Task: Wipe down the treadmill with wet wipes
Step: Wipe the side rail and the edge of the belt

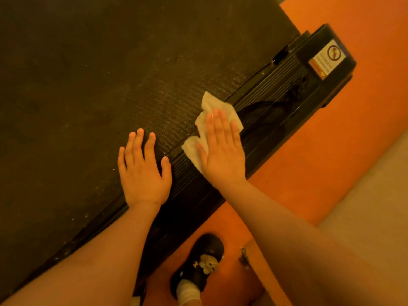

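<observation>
Right hand (pixel 223 151), fingers flat, no grip, presses crumpled white wet wipe (pixel 212 111) on ribbed black side rail (pixel 271 85) at treadmill's right edge. Left hand (pixel 143 171) rests flat on dark belt (pixel 110 74). Better w/ long strokes along ribs, even pressure.

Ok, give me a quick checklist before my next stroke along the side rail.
1. Wet wipe flat under the right hand: ok.
2. Left hand braced on the belt, clear of the wipe: ok.
3. Side rail free of loose objects: ok.
4. Wipe moist enough: cannot tell.
5. Shoe on the floor, off the rail: ok.
</observation>
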`<state>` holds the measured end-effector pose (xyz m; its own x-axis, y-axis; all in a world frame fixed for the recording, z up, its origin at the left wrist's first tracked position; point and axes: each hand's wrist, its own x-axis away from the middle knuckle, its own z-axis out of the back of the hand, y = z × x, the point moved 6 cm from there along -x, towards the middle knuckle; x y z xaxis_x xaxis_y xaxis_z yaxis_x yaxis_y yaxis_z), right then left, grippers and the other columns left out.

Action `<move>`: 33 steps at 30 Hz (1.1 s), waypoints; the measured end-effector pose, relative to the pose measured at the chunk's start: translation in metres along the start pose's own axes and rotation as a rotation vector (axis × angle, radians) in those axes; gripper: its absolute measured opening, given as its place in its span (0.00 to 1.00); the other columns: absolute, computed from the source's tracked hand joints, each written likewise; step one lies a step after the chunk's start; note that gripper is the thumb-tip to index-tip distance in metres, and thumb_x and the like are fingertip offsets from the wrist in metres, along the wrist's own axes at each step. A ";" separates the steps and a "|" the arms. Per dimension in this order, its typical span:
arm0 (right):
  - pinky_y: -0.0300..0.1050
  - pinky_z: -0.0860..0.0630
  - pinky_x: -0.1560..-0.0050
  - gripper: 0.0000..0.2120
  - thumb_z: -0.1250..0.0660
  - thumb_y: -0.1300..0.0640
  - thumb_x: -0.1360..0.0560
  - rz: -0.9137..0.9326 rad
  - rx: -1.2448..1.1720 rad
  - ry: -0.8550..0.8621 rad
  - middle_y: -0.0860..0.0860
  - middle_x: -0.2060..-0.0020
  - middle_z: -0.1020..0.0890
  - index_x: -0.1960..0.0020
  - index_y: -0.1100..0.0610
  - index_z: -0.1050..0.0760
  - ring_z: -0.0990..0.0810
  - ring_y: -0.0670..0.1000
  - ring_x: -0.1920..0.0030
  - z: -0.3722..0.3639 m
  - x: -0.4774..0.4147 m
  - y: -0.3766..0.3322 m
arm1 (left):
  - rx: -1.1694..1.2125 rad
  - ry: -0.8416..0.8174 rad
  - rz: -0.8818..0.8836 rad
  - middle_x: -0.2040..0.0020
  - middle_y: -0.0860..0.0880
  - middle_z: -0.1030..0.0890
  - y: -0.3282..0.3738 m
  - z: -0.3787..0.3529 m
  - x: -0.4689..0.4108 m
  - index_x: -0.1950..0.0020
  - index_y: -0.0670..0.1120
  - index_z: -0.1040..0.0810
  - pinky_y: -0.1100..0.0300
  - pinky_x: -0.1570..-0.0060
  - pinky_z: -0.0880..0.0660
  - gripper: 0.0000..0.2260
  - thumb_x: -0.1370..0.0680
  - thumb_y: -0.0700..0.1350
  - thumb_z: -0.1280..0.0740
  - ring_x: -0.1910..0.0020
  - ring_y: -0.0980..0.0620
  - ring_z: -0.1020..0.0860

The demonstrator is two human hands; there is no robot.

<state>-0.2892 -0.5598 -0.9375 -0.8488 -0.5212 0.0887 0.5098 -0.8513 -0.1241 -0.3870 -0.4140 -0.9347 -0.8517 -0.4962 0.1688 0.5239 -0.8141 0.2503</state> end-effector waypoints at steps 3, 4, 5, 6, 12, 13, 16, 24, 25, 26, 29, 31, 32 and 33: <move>0.55 0.48 0.24 0.30 0.54 0.45 0.18 -0.108 -0.018 0.041 0.59 0.23 0.42 0.22 0.62 0.46 0.46 0.55 0.22 0.008 -0.028 0.028 | 0.008 -0.005 -0.001 0.22 0.44 0.41 -0.001 0.000 0.000 0.24 0.45 0.37 0.46 0.24 0.48 0.26 0.21 0.53 0.46 0.22 0.46 0.47; 0.55 0.49 0.24 0.31 0.55 0.44 0.18 -0.143 -0.013 0.035 0.58 0.23 0.43 0.22 0.62 0.47 0.47 0.55 0.22 0.011 -0.036 0.038 | 0.008 -0.007 -0.002 0.22 0.44 0.41 -0.001 0.000 0.000 0.24 0.45 0.37 0.46 0.24 0.48 0.26 0.21 0.53 0.46 0.22 0.46 0.47; 0.55 0.50 0.23 0.31 0.58 0.44 0.19 -0.180 -0.005 0.015 0.57 0.22 0.45 0.21 0.61 0.49 0.49 0.55 0.22 0.013 -0.042 0.049 | 0.009 -0.008 -0.002 0.22 0.44 0.41 -0.001 0.000 0.000 0.24 0.45 0.37 0.46 0.24 0.49 0.26 0.21 0.53 0.46 0.22 0.46 0.47; 0.54 0.52 0.23 0.31 0.59 0.44 0.19 -0.215 -0.001 -0.002 0.57 0.22 0.46 0.21 0.60 0.51 0.51 0.54 0.22 0.013 -0.046 0.056 | 0.009 -0.009 -0.001 0.22 0.44 0.41 0.000 0.000 0.000 0.24 0.45 0.37 0.46 0.24 0.49 0.26 0.21 0.53 0.46 0.22 0.47 0.47; 0.60 0.44 0.25 0.30 0.54 0.46 0.20 -0.190 0.039 0.003 0.61 0.24 0.42 0.23 0.62 0.45 0.46 0.60 0.23 0.002 -0.007 -0.021 | 0.009 -0.017 0.012 0.22 0.44 0.40 0.000 0.000 -0.001 0.25 0.45 0.37 0.46 0.24 0.49 0.25 0.21 0.52 0.44 0.22 0.46 0.46; 0.59 0.47 0.25 0.31 0.54 0.45 0.21 -0.139 0.045 -0.028 0.60 0.23 0.43 0.22 0.61 0.46 0.47 0.60 0.23 -0.001 -0.001 -0.034 | 0.006 -0.022 0.015 0.22 0.44 0.41 -0.001 0.000 -0.001 0.25 0.45 0.37 0.46 0.24 0.49 0.25 0.21 0.51 0.42 0.22 0.46 0.46; 0.58 0.49 0.24 0.32 0.53 0.43 0.21 -0.017 0.032 -0.046 0.59 0.23 0.43 0.22 0.60 0.44 0.48 0.58 0.22 -0.004 -0.005 -0.033 | -0.007 -0.032 0.018 0.22 0.44 0.41 0.000 0.001 -0.001 0.24 0.45 0.37 0.47 0.24 0.49 0.25 0.20 0.52 0.43 0.22 0.47 0.47; 0.56 0.53 0.24 0.31 0.55 0.43 0.20 -0.051 0.009 -0.044 0.59 0.23 0.44 0.22 0.59 0.45 0.48 0.56 0.22 0.005 -0.048 0.030 | -0.005 -0.032 0.022 0.22 0.45 0.41 0.001 0.001 -0.001 0.24 0.46 0.37 0.47 0.23 0.49 0.26 0.21 0.54 0.47 0.22 0.48 0.48; 0.56 0.54 0.23 0.32 0.57 0.42 0.20 -0.083 0.006 -0.056 0.58 0.22 0.46 0.21 0.58 0.48 0.51 0.56 0.22 0.009 -0.055 0.045 | -0.003 -0.030 0.021 0.22 0.45 0.41 0.001 0.001 -0.001 0.24 0.46 0.37 0.47 0.23 0.49 0.26 0.21 0.54 0.47 0.21 0.48 0.48; 0.56 0.55 0.23 0.32 0.59 0.42 0.20 -0.110 -0.003 -0.060 0.58 0.22 0.49 0.21 0.58 0.51 0.53 0.55 0.22 0.012 -0.062 0.060 | -0.001 -0.028 0.021 0.22 0.45 0.42 0.001 0.001 -0.001 0.24 0.45 0.37 0.47 0.23 0.49 0.27 0.21 0.54 0.47 0.21 0.48 0.48; 0.55 0.57 0.23 0.30 0.58 0.43 0.18 -0.172 -0.060 -0.029 0.55 0.21 0.52 0.20 0.56 0.55 0.57 0.53 0.22 0.024 -0.076 0.097 | 0.003 -0.026 0.022 0.22 0.45 0.41 0.001 0.001 -0.001 0.25 0.45 0.37 0.47 0.23 0.49 0.27 0.22 0.54 0.48 0.21 0.48 0.48; 0.53 0.60 0.23 0.29 0.56 0.44 0.17 -0.247 -0.072 -0.018 0.55 0.21 0.54 0.20 0.55 0.57 0.59 0.52 0.22 0.028 -0.077 0.119 | 0.003 -0.022 0.021 0.22 0.45 0.41 0.002 0.002 -0.001 0.25 0.45 0.37 0.47 0.24 0.49 0.27 0.22 0.54 0.48 0.21 0.48 0.48; 0.52 0.60 0.23 0.30 0.56 0.44 0.17 -0.300 -0.065 -0.007 0.55 0.21 0.55 0.20 0.55 0.58 0.59 0.52 0.22 0.029 -0.074 0.128 | 0.005 -0.020 0.020 0.22 0.45 0.41 0.002 0.002 -0.001 0.25 0.45 0.37 0.46 0.24 0.48 0.27 0.22 0.55 0.49 0.22 0.48 0.47; 0.52 0.60 0.23 0.30 0.56 0.44 0.17 -0.359 -0.056 0.007 0.55 0.21 0.55 0.21 0.56 0.59 0.59 0.53 0.22 0.029 -0.070 0.135 | 0.008 -0.020 0.019 0.22 0.45 0.41 0.002 0.002 -0.001 0.25 0.45 0.37 0.46 0.24 0.48 0.27 0.22 0.55 0.49 0.22 0.47 0.47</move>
<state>-0.1566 -0.6397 -0.9316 -0.9734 -0.1887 0.1299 0.1704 -0.9754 -0.1399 -0.3852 -0.4146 -0.9320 -0.8413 -0.5052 0.1925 0.5400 -0.8023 0.2544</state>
